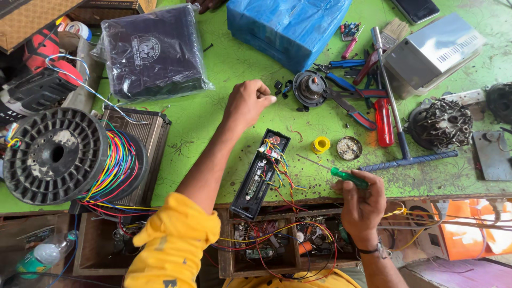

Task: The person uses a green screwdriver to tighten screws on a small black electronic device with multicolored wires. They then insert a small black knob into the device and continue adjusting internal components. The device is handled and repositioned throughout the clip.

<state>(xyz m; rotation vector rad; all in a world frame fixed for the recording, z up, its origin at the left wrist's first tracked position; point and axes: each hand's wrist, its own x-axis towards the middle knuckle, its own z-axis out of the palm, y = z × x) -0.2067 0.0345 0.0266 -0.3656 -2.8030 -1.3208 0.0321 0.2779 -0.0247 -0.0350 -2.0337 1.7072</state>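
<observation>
left hand [248,102] pinching small black part | right hand [362,200] gripping green screwdriver [341,175]

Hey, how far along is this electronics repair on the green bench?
Done: the black panel lies opened, its board and coloured wires exposed. In hand: the right hand holds a green screwdriver; the left hand pinches something by the small black parts. Left: the panel is not closed, and its wires run to the open wooden box.

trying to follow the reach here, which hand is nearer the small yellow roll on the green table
Right. The right hand, holding a green-handled screwdriver, sits just below and to the right of the yellow roll. The left hand is farther, up and to the left, pinching near small black parts.
</observation>
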